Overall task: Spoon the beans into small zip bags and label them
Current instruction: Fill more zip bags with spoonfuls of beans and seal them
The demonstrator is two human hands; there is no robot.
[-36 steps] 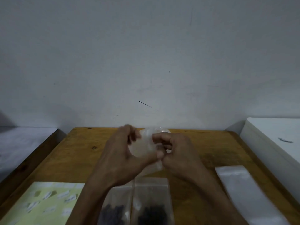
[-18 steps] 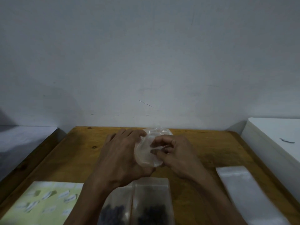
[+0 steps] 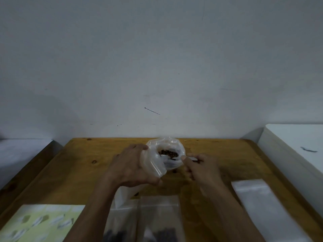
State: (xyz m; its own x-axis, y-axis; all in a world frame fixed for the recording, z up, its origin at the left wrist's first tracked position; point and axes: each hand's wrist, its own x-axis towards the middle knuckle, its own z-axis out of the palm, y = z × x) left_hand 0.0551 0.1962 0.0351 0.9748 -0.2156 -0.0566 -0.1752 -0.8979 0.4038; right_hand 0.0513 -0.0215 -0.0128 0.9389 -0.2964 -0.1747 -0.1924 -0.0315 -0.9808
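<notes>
Since half a second ago the crumpled clear plastic bag of brown beans (image 3: 166,154) has been pulled open. Left hand (image 3: 130,165) grips its near-left rim. Right hand (image 3: 201,165), just right of the mouth, pinches what seems a white spoon (image 3: 172,160), laid sideways, bowl towards the beans.

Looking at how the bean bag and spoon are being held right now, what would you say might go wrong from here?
1. The left hand grips the soft bag of beans by one side only; its open mouth may sag and spill beans onto the table.
2. The right hand holds the spoon at the bag's rim; a full scoop could catch the plastic and scatter beans.
3. The filled zip bags lie close under the forearms and may get knocked.
</notes>
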